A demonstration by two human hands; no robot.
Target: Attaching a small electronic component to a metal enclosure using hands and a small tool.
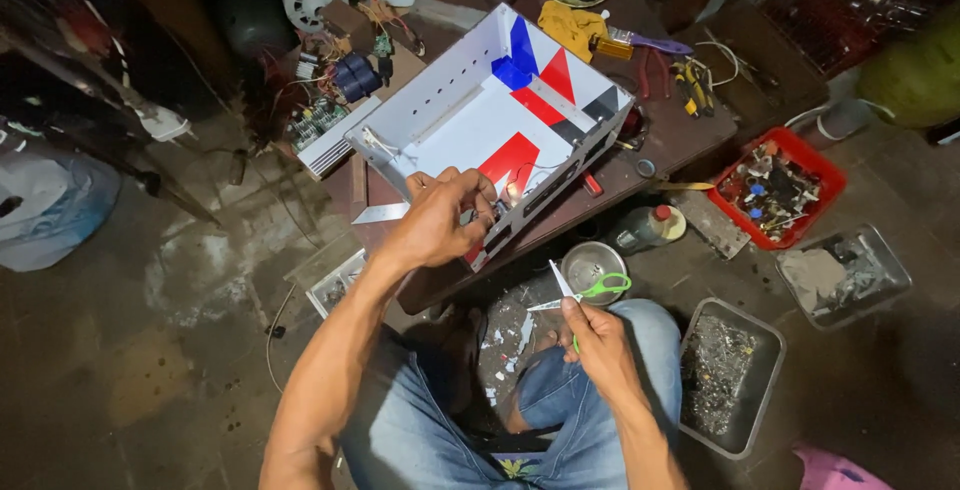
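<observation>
Right hand (600, 345), just below the white box (480, 110), grips green scissors (585, 290) with blades parted, best kept pointed away while the left hand (440, 220) pinches steadily at the box's near edge.

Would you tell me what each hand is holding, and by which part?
The right hand holds open scissors by their green handles. The left hand pinches something small at the white box's near edge; what it is cannot be told.

The left hand (440, 222) reaches up to mid-frame, its fingers (478, 190) curled in a pinch, forearm bare. The right hand (600, 345) sits lower right of centre, fingers closed in a grip.
</observation>
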